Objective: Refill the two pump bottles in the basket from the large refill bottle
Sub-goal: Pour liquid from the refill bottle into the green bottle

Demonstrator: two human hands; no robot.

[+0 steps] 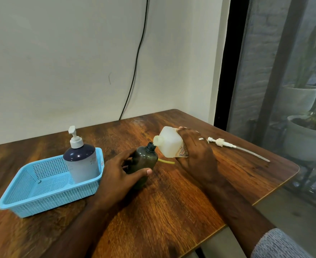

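The right hand (pixel 196 153) was wrapped round the body of the refill bottle (pixel 169 142), tipping it so its open spout met the neck of the dark bottle (pixel 144 162). The left hand (pixel 121 172) closed round that one, steadying it on the table (pixel 172 202) beside the basket (pixel 47 194). Both looked like smooth, slick plastic; the small one seemed light and tippy, best gripped low. The blue bottle (pixel 80 162) stood capped in the basket.
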